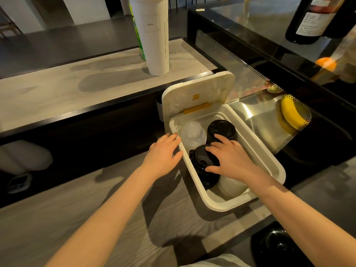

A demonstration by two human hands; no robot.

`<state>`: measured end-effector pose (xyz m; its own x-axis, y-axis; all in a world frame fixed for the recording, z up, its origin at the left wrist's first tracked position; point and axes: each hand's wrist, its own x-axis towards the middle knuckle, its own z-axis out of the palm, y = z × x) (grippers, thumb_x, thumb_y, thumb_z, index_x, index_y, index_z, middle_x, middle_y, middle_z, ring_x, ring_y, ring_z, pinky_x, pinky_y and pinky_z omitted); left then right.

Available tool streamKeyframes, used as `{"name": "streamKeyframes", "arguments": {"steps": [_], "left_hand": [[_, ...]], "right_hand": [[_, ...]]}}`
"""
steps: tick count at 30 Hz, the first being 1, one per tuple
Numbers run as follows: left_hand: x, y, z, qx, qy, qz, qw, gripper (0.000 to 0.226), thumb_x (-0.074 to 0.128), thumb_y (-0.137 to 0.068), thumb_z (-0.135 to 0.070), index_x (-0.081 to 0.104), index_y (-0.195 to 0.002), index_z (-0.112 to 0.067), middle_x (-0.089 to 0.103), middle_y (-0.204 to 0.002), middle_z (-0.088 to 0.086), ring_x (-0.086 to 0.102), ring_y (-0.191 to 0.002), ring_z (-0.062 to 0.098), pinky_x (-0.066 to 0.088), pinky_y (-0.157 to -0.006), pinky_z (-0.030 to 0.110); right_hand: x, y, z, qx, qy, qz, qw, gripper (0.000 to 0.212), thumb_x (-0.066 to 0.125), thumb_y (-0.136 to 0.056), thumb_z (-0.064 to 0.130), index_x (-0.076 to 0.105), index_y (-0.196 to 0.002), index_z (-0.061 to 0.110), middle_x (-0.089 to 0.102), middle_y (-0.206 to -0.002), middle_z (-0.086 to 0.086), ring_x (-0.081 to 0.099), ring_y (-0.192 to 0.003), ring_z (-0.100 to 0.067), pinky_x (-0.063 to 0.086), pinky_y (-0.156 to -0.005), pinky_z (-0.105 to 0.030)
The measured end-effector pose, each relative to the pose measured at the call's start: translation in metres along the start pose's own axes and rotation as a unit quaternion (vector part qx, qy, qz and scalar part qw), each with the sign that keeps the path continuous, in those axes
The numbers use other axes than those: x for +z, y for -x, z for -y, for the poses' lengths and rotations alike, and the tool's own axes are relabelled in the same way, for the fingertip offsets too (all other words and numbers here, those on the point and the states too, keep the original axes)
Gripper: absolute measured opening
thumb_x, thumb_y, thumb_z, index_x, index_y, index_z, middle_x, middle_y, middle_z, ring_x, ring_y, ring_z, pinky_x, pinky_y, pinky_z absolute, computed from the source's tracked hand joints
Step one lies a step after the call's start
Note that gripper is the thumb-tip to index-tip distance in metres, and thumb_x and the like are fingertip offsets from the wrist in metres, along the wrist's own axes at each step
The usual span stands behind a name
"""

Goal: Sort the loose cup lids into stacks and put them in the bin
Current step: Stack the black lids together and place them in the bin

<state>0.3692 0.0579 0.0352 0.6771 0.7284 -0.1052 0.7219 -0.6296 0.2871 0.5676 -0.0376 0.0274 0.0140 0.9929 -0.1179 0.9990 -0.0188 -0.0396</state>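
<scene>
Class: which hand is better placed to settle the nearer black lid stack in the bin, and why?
The right. The right hand is inside the bin, fingers and thumb spread around the nearer black lid stack. The left hand rests outside on the bin's left rim, likely steadying it.

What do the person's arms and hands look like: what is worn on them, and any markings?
The left forearm and right forearm are bare to the frame's edge; no sleeves show. The left hand and right hand wear no gloves, and no ring, watch or bracelet is visible. No markings can be made out. Light fabric at the bottom edge is probably clothing.
</scene>
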Motion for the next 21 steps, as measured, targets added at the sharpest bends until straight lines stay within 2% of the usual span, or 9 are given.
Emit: {"name": "streamKeyframes", "arguments": {"steps": [4, 8, 11, 14, 21], "left_hand": [[-0.004, 0.001, -0.002, 0.002, -0.029, 0.007, 1.000, 0.054, 0.038, -0.098, -0.039, 0.026, -0.147, -0.020, 0.021, -0.156, -0.001, 0.012, -0.144, 0.023, 0.022, -0.115, 0.047], [-0.010, 0.006, -0.004, 0.013, -0.073, 0.014, 0.997, 0.055, 0.038, -0.097, -0.041, 0.026, -0.146, -0.019, 0.019, -0.156, 0.002, 0.010, -0.145, 0.025, 0.021, -0.113, 0.047], [-0.016, 0.014, -0.003, 0.009, -0.073, 0.012, 0.997, 0.054, 0.038, -0.097, -0.042, 0.028, -0.146, -0.020, 0.019, -0.156, 0.002, 0.008, -0.145, 0.024, 0.019, -0.114, 0.046], [-0.024, 0.029, 0.006, -0.006, -0.080, 0.000, 0.997, 0.054, 0.039, -0.097, -0.043, 0.031, -0.145, -0.020, 0.021, -0.156, 0.002, 0.010, -0.145, 0.022, 0.018, -0.114, 0.044], [-0.047, 0.095, 0.049, -0.070, -0.089, -0.006, 0.994, 0.056, 0.039, -0.096, -0.047, 0.031, -0.145, -0.021, 0.023, -0.155, 0.000, 0.013, -0.144, 0.020, 0.019, -0.115, 0.042]], "right_hand": [[-0.001, 0.000, 0.004, -0.005, 0.009, -0.001, 1.000, 0.074, 0.052, -0.083, 0.063, 0.036, -0.143, 0.023, 0.034, -0.149, 0.001, 0.008, -0.146, -0.019, 0.019, -0.113, -0.039], [-0.008, 0.005, 0.008, 0.007, -0.033, -0.015, 0.999, 0.066, 0.052, -0.085, 0.059, 0.042, -0.140, 0.023, 0.036, -0.148, 0.001, 0.012, -0.145, -0.019, 0.020, -0.112, -0.039], [-0.017, 0.009, 0.014, 0.012, -0.068, -0.072, 0.995, 0.055, 0.060, -0.086, 0.046, 0.052, -0.131, 0.017, 0.050, -0.137, -0.002, 0.029, -0.139, -0.025, 0.033, -0.108, -0.044], [-0.027, 0.008, 0.026, 0.014, -0.093, -0.132, 0.987, 0.047, 0.069, -0.081, 0.036, 0.062, -0.119, 0.010, 0.062, -0.121, -0.007, 0.047, -0.125, -0.031, 0.045, -0.096, -0.049], [-0.053, 0.004, 0.108, -0.059, -0.093, -0.143, 0.984, 0.047, 0.054, -0.091, 0.040, 0.051, -0.133, 0.020, 0.056, -0.128, 0.001, 0.045, -0.122, -0.019, 0.040, -0.098, -0.034]]}}
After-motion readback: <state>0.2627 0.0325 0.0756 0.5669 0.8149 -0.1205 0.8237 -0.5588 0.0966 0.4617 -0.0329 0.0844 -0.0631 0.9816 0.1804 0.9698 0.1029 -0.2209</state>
